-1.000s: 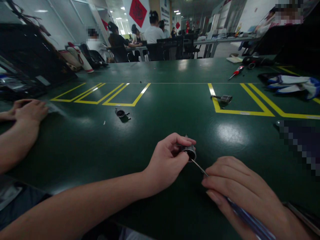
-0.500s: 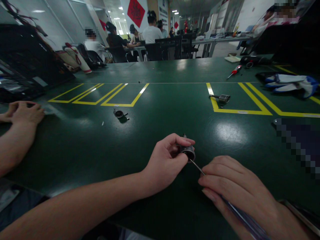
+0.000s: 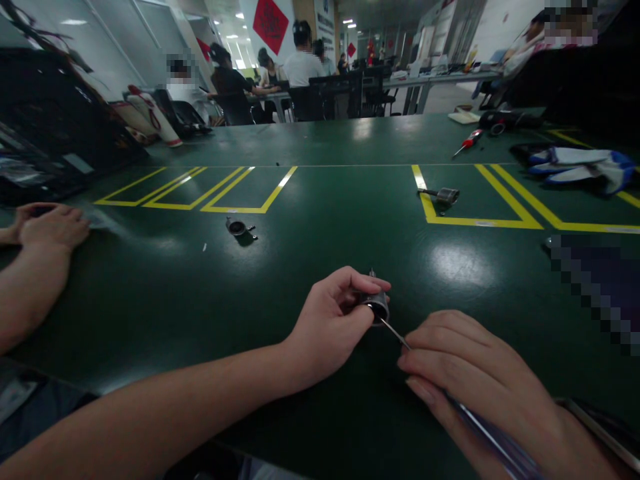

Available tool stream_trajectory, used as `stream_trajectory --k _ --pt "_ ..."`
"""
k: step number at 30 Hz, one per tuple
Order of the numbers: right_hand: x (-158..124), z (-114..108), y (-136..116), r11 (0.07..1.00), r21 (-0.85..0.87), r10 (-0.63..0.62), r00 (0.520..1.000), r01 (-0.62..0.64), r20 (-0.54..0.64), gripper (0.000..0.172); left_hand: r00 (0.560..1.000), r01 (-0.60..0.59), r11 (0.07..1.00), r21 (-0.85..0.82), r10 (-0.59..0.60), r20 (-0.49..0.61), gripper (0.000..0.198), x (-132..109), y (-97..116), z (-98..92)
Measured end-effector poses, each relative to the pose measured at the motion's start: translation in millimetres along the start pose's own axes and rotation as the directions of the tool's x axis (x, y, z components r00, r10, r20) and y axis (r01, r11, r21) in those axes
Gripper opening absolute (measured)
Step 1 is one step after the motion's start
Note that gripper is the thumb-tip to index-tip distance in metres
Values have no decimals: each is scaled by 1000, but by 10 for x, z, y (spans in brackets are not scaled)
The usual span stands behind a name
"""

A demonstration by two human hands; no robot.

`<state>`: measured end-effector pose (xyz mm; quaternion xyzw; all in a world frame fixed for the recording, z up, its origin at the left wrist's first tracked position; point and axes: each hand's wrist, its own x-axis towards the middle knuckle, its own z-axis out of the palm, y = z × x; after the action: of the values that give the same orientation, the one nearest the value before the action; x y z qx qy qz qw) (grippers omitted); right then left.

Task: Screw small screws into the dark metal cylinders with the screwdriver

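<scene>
My left hand [image 3: 324, 327] is closed around a small grey metal cylindrical part [image 3: 381, 301], whose open end faces right and toward me. A thin pin sticks up from its far side. In my right hand [image 3: 465, 363] is a screwdriver [image 3: 487, 433] with a clear, purplish handle. Its slim shaft slopes up to the left, and the tip goes into the part's open end, where it is hidden. On the table to the left rests a round metal part [image 3: 237, 228] with two small prongs. Another metal part [image 3: 447, 196] with a stem lies at the right, by the yellow tape.
Yellow tape outlines [image 3: 235, 210] mark the green table [image 3: 150, 293]. Another person's hands [image 3: 53, 227] are at the left edge. A red screwdriver [image 3: 470, 141], blue-white gloves [image 3: 580, 167] and a pixelated dark object [image 3: 600, 280] lie on the right.
The view has shifted very slightly. Both hands, the metal part and the screwdriver keep nearly the same positions, with the part tilted a touch differently.
</scene>
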<state>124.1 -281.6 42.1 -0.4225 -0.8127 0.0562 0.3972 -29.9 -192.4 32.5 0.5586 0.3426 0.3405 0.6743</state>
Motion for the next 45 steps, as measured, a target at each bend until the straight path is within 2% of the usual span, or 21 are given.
stream_trajectory --k 13,22,25,29,32,37,42,45 --pt "19 -2 -21 1000 -3 18 1000 -18 -6 17 1000 16 1000 -10 -16 0 15 -1 11 -1" --pt "4 -71 -19 996 78 55 998 -52 -36 15 1000 16 999 -30 -16 3 15 4 18 -8" --pt "-11 -142 8 981 133 151 987 -144 -46 19 1000 22 1000 -15 -22 7 15 3 26 -24" --pt "-54 -163 102 912 279 325 945 -302 -38 25 1000 22 999 -29 -22 0 15 8 29 -45" --pt "-74 -133 164 883 306 371 928 -356 7 27 999 28 998 -51 -27 26 18 11 36 -57" --pt "-59 -101 191 893 278 364 931 -353 14 28 998 43 998 -56 -40 45 22 5 56 -64" --pt "-44 -76 175 894 227 380 922 -387 77 30 999 41 997 -64 -39 38 24 8 52 -58" --pt "-44 -58 150 924 189 324 943 -333 79 25 999 44 997 -64 -42 30 24 13 42 -64"
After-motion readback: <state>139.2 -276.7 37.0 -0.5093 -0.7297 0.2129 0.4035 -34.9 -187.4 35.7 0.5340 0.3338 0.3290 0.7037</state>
